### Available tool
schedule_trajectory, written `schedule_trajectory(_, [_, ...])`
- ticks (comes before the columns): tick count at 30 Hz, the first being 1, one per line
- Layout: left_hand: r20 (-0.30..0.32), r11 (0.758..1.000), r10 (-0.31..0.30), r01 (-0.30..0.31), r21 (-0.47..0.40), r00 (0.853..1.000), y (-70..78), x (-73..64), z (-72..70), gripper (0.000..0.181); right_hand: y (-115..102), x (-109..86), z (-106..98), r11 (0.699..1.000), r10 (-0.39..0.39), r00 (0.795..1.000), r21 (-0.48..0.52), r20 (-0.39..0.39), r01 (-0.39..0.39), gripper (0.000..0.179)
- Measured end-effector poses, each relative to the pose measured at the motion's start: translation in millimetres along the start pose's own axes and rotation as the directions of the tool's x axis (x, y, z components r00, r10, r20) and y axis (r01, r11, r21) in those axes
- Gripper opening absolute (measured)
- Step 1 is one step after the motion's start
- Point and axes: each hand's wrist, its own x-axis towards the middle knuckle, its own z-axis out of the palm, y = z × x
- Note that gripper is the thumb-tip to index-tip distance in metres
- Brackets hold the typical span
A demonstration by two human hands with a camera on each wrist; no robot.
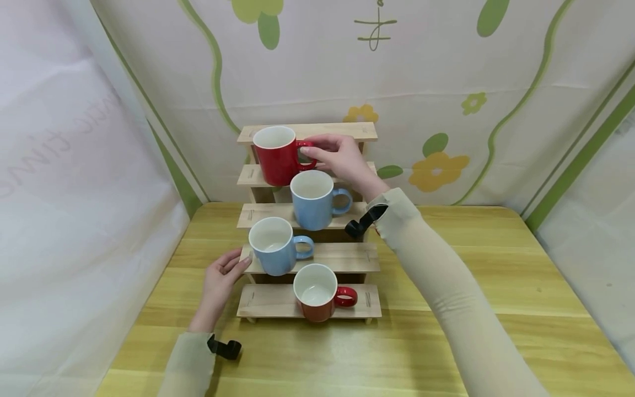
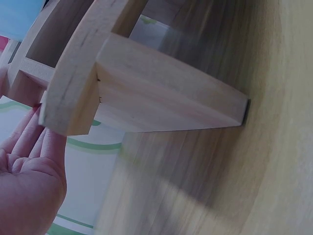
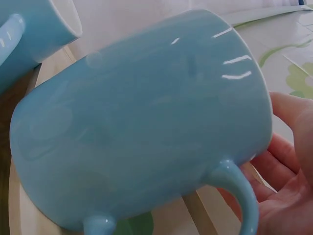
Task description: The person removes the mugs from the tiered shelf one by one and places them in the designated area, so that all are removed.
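My right hand (image 1: 342, 160) pinches the handle of a red mug (image 1: 278, 162) in front of the upper boards of a wooden tiered rack (image 1: 347, 253). Below that mug, a light blue mug (image 1: 312, 201) stands on the middle board; it fills most of the right wrist view, where the red mug is hidden. Another light blue mug (image 1: 275, 251) sits one board lower. On the bottom board stands a second red mug (image 1: 317, 295), handle to the right. My left hand (image 1: 220, 278) touches the rack's left side, its fingers (image 2: 29, 137) stretched out against the wood in the left wrist view.
The rack stands on a wood-grain table (image 1: 496, 264). A white cloth (image 1: 317, 71) with flowers and green vines hangs behind, and more cloth (image 1: 84, 193) hangs at the left. A black wrist strap (image 1: 367, 220) sits on the right sleeve.
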Motion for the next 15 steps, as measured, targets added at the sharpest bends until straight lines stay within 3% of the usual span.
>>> schedule_trajectory(15, [0.0, 1.0, -0.006, 0.006, -0.003, 1.0, 0.8, 0.1, 0.1, 0.051, -1.6, 5.6, 10.3, 1.0, 0.027, 1.0, -0.004, 0.008, -0.027, 0.038])
